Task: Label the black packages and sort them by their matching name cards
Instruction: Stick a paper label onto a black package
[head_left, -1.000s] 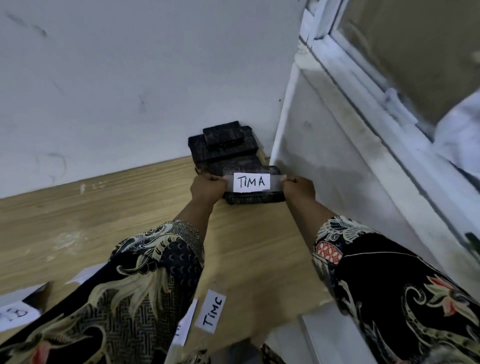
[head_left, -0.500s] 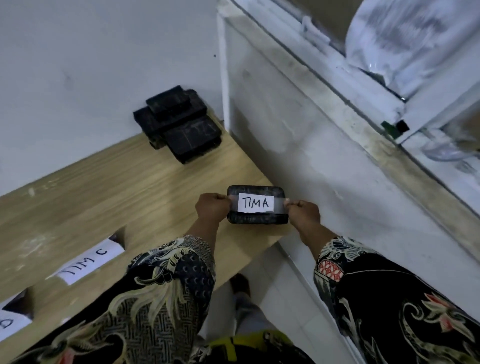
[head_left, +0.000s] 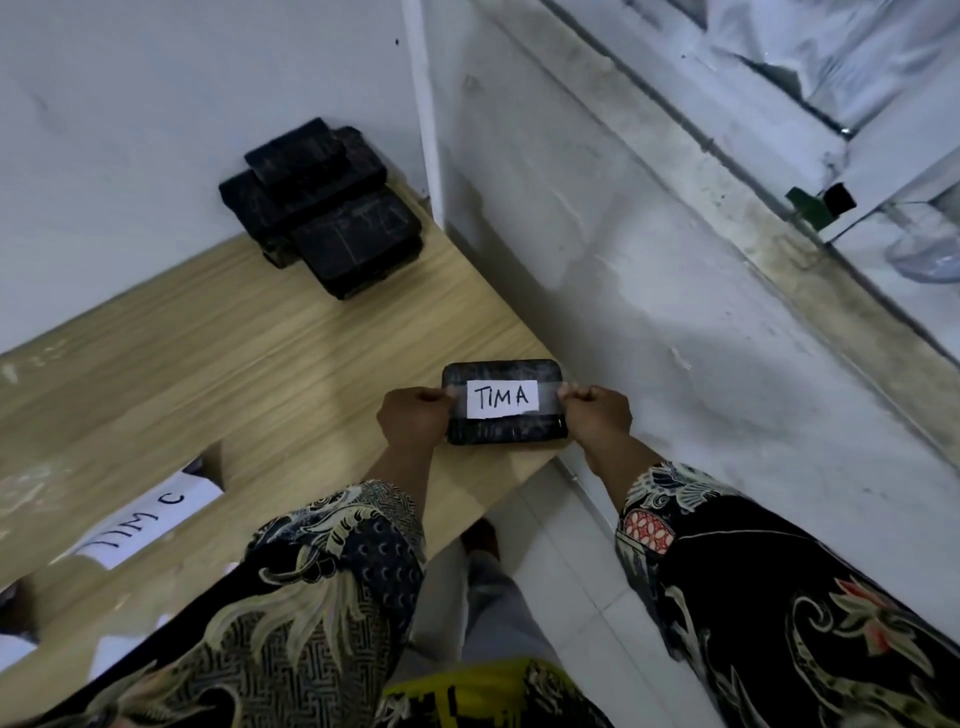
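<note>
Center of frame: black package held at both short ends. Left hand pinches its left end, right hand pinches its right end; fingers of both closed on the clear tape strip that runs across the white label, which reads "TIMA". Label sits flat on the package's top face, centered, and the tape ends disappear under the fingertips.

Package is at the near right corner of the wooden tabletop, its right end just at or past the table's right edge. Can't tell whether it's resting on the wood or lifted off it.

Upper center-left: stack of black packages shoved into the far corner where the white wall meets the white pillar. At least three; a small one on top, a wider one under it, and one leaning out front towards the camera. Touching each other, well apart from the held package.

Lower left: name card reading "TIM C", lying in or over a dark cutout in the tabletop; can't tell which. More white paper at the far lower-left edge, unreadable.

Open wood between the stack and the hands, and left of the hands up to the card. Right side is tight: the grey wall runs diagonally right beside the table edge. Tiled floor is visible below the corner, between the patterned sleeves.
</note>
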